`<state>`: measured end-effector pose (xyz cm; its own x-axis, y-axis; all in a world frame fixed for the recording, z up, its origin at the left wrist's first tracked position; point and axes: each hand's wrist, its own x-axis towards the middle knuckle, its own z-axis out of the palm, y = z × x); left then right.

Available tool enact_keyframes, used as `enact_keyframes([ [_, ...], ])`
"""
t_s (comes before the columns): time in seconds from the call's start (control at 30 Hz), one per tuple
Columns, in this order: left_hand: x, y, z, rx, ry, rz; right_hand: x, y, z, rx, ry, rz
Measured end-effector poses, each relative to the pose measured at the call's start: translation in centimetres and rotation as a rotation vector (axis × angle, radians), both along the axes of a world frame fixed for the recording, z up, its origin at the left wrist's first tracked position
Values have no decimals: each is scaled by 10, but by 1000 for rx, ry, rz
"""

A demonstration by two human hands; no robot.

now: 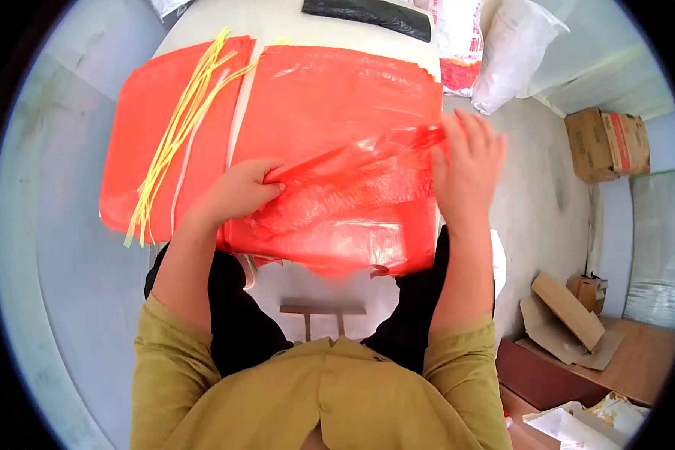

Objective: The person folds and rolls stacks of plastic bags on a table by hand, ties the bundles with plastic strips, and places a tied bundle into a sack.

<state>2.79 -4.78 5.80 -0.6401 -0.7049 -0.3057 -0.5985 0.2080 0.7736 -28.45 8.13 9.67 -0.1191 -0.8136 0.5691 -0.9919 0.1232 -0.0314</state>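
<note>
In front of me lies a stack of flat red plastic bags on a pale table. Its top red plastic bag is partly lifted and creased, with a shiny fold running between my hands. My left hand is closed on the bag's left side, thumb and fingers pinching the film. On the right, my right hand grips the other end of the fold near the stack's edge; its fingertips partly hide the film. The near edge of the red plastic hangs over the table edge, above my lap.
Left of the stack is another red plastic pile with a bundle of yellow strips across it. A black folded plastic roll lies at the far edge. White sacks, a cardboard box and opened cardboard are at right.
</note>
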Motion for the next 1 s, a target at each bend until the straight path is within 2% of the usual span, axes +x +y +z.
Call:
enact_keyframes([
  [0.03, 2, -2, -7, 55, 17, 36, -3, 0, -24, 90, 4, 19],
  [0.07, 3, -2, -8, -23, -38, 12, -7, 0, -51, 176, 8, 34],
  [0.13, 3, -3, -12, -170, -151, -43, 5, 3, -60, 294, -48, 58],
  [0.33, -5, 3, -33, -511, 102, -212, 46, -3, -42, 186, -394, 244],
  [0.43, -12, 12, -39, -638, 117, -303, 74, -7, -85, 83, -422, 342],
  [0.53, -14, 20, -27, -583, 143, -342, 97, 11, -99, 136, -483, 302],
  [0.73, -16, 24, -27, -636, 57, -377, 112, 22, -107, 359, -385, 258],
  [0.83, -18, 28, -20, -576, 61, -329, 121, 4, -107, 330, -417, 204],
  [0.93, -15, 25, -28, -654, 57, -323, 125, 0, -104, 334, -349, 222],
  [1.0, -13, 23, -30, -611, 39, -310, 127, 2, -91, 325, -324, 246],
])
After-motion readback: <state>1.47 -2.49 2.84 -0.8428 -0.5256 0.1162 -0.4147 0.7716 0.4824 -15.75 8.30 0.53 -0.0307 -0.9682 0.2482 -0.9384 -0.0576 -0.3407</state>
